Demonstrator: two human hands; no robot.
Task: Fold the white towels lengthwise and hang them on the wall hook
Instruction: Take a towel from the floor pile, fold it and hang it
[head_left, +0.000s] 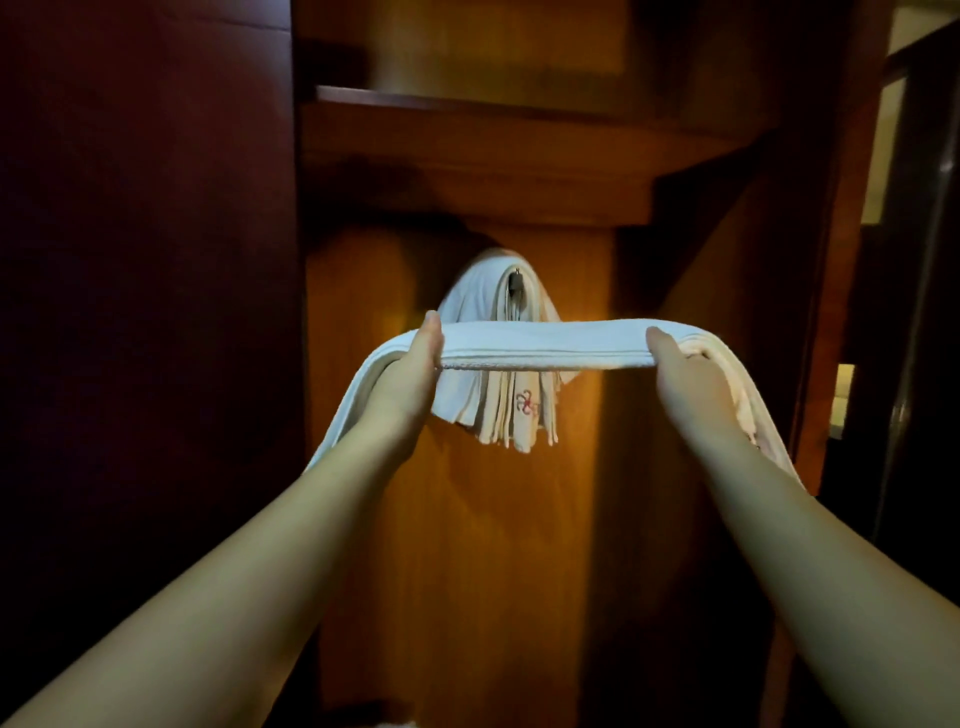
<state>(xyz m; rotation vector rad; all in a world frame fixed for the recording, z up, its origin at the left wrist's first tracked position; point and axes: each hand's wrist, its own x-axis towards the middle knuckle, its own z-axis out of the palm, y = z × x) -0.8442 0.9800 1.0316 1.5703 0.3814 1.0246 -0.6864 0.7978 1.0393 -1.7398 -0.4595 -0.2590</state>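
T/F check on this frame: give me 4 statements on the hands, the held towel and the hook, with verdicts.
1. Both hands grip one folded towel, left hand and right hand apart. True.
2. The wall hook is bare. False: hung towels already drape over it.
3. The held towel is stretched level between the hands, ends drooping outside them. True.
4. The held towel hangs on the hook. False: it sits in front of the hung towels, below the hook.

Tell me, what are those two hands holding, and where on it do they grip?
A folded white towel, stretched level between them: the left hand grips near its left end, the right hand near its right; both ends droop outside the hands.
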